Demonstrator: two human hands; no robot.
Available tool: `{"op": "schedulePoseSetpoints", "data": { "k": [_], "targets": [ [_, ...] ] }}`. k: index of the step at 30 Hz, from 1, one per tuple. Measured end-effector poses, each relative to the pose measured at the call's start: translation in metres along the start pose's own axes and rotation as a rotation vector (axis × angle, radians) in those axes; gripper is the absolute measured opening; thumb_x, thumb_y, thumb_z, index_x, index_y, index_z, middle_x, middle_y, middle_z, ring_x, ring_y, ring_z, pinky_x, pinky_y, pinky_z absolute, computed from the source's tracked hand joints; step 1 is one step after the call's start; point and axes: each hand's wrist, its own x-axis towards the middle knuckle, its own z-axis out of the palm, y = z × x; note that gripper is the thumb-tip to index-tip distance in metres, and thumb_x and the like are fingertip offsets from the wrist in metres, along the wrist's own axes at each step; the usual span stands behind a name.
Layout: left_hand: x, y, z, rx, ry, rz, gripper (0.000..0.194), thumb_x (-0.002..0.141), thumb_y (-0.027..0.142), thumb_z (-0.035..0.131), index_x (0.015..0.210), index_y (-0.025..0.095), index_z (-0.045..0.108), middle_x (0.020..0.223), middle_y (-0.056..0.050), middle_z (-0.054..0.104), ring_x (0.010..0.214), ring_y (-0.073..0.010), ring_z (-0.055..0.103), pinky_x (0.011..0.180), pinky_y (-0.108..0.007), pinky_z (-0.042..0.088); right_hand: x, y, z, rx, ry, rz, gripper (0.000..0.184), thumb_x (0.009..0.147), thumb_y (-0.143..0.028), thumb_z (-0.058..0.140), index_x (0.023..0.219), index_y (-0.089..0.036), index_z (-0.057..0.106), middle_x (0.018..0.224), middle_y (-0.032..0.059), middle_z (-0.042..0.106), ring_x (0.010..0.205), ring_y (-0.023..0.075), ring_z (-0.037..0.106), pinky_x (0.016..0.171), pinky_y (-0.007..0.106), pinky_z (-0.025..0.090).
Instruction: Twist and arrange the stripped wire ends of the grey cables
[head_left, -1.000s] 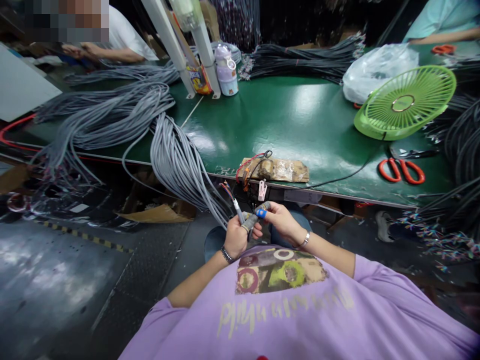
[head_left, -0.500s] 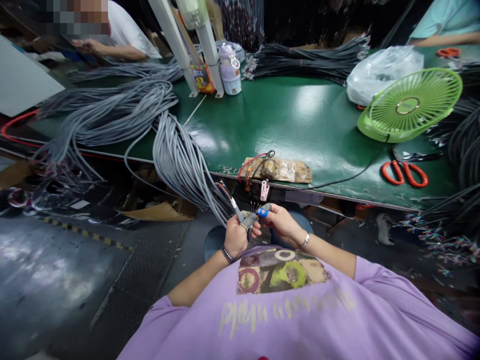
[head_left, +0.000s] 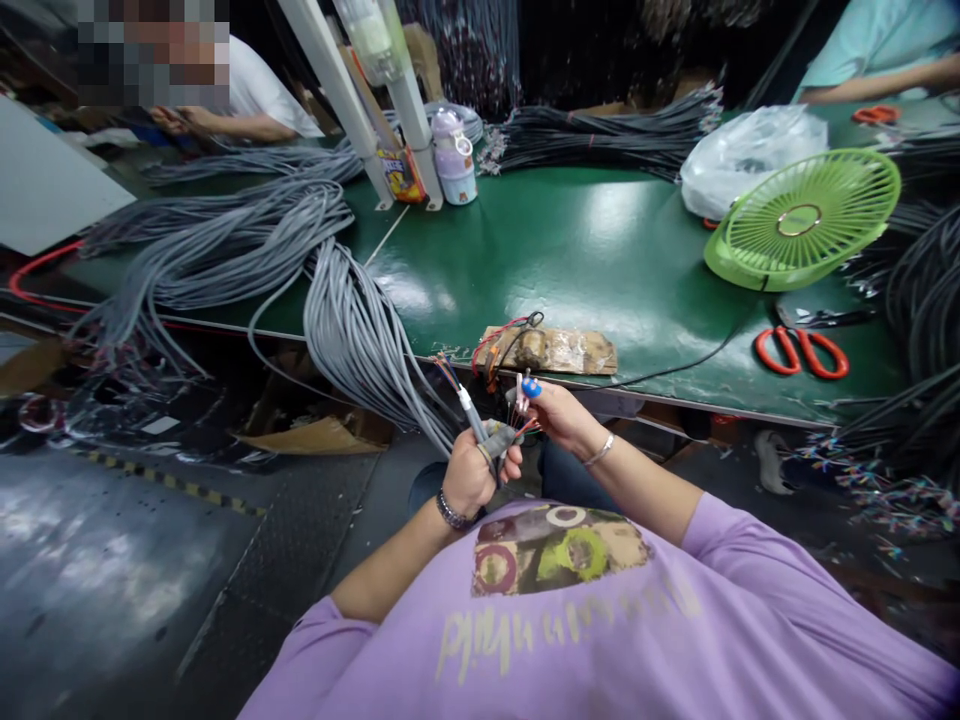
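Observation:
My left hand (head_left: 472,470) is closed around the end of a grey cable (head_left: 471,408) whose stripped end shows thin coloured wires (head_left: 445,369). That cable comes from a thick bundle of grey cables (head_left: 352,330) hanging off the front edge of the green table (head_left: 585,240). My right hand (head_left: 559,415), with a blue-taped fingertip, pinches several thin coloured wires just right of the left hand and below the table's front edge. A small taped fixture with red and black wires (head_left: 551,348) sits on the table edge just above both hands.
Red-handled scissors (head_left: 801,350) lie at the right; a green fan (head_left: 802,220) and a clear plastic bag (head_left: 750,155) stand behind them. Black cable bundles (head_left: 600,135) lie at the back. A bottle (head_left: 455,160) stands by white posts. Other people work at the far corners.
My right hand has risen up and away from the left hand, drawing the thin wires out. The left hand keeps its grip on the cable.

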Motion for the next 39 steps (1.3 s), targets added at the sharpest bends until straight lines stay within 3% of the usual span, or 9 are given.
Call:
{"op": "schedulePoseSetpoints", "data": {
  "k": [2,4,8,12,18,28,33,36,39],
  "targets": [
    [0.002,0.0,0.001,0.005,-0.006,0.007,0.031,0.066,0.041,0.073,0.068,0.014,0.058,0.052,0.0,0.061,0.036,-0.0092,0.053,0.031,-0.017,0.031,0.001,0.005,0.001,-0.123,0.121,-0.141,0.047,0.07,-0.061,0.064,0.063,-0.016,0.059,0.054,-0.0018,0.052,0.047,0.0072,0.037,0.046,0.021,0.03],
    [0.004,-0.001,0.002,0.006,-0.004,0.011,0.031,0.066,0.041,0.073,0.068,0.014,0.058,0.052,0.0,0.062,0.035,-0.0093,0.053,0.031,-0.017,0.031,0.003,0.01,0.0,-0.144,0.166,-0.181,0.053,0.073,-0.067,0.055,0.062,-0.016,0.06,0.055,-0.0006,0.053,0.049,0.0082,0.039,0.048,0.023,0.031],
    [0.006,-0.001,0.006,0.02,-0.018,0.011,0.033,0.065,0.042,0.073,0.067,0.014,0.057,0.051,-0.001,0.061,0.035,-0.0097,0.053,0.031,-0.017,0.031,0.008,0.011,0.002,0.142,0.074,-0.007,0.055,0.072,-0.069,0.055,0.07,-0.016,0.064,0.061,0.0014,0.059,0.05,0.0089,0.045,0.049,0.023,0.037],
    [0.007,-0.003,0.009,0.041,-0.037,0.009,0.035,0.064,0.043,0.074,0.063,0.013,0.056,0.05,-0.001,0.061,0.035,-0.0096,0.053,0.031,-0.016,0.03,0.011,0.006,0.011,0.343,0.127,0.095,0.048,0.073,-0.062,0.061,0.072,-0.015,0.063,0.061,0.0015,0.059,0.049,0.0085,0.048,0.047,0.021,0.04],
    [0.011,-0.011,0.006,0.063,-0.025,-0.018,0.033,0.065,0.042,0.074,0.066,0.013,0.057,0.05,-0.001,0.061,0.035,-0.0096,0.054,0.031,-0.016,0.031,0.011,0.005,0.013,0.375,0.166,0.107,0.048,0.074,-0.062,0.06,0.077,-0.014,0.065,0.06,0.0012,0.058,0.048,0.008,0.048,0.045,0.02,0.04],
    [0.001,-0.007,0.007,0.111,-0.025,0.022,0.035,0.067,0.044,0.072,0.06,0.014,0.056,0.05,-0.002,0.061,0.035,-0.0091,0.053,0.032,-0.017,0.031,-0.005,0.006,0.006,0.35,0.032,0.167,0.06,0.078,-0.072,0.043,0.08,-0.016,0.063,0.068,0.0036,0.061,0.051,0.0094,0.046,0.05,0.022,0.041],
    [-0.006,-0.011,0.007,0.105,0.002,0.056,0.033,0.069,0.045,0.071,0.066,0.014,0.057,0.052,-0.001,0.062,0.037,-0.0098,0.055,0.033,-0.017,0.033,-0.006,0.003,0.002,0.365,-0.033,0.186,0.045,0.079,-0.06,0.055,0.083,-0.017,0.063,0.074,0.0032,0.062,0.055,0.0097,0.049,0.053,0.022,0.042],
    [-0.007,-0.011,0.01,0.101,0.038,0.068,0.035,0.067,0.046,0.072,0.068,0.014,0.057,0.054,-0.001,0.063,0.038,-0.0097,0.055,0.033,-0.017,0.033,-0.004,0.005,0.003,0.339,-0.002,0.131,0.034,0.075,-0.049,0.065,0.082,-0.016,0.063,0.067,0.0002,0.058,0.053,0.0087,0.045,0.051,0.022,0.039],
    [-0.005,-0.01,0.012,0.084,0.079,0.081,0.037,0.065,0.047,0.073,0.069,0.014,0.057,0.055,-0.001,0.063,0.038,-0.0099,0.056,0.033,-0.017,0.032,-0.003,0.01,0.005,0.252,0.09,0.01,0.037,0.071,-0.052,0.068,0.074,-0.016,0.061,0.06,-0.0018,0.054,0.051,0.0084,0.041,0.05,0.023,0.036]
  ]
}}
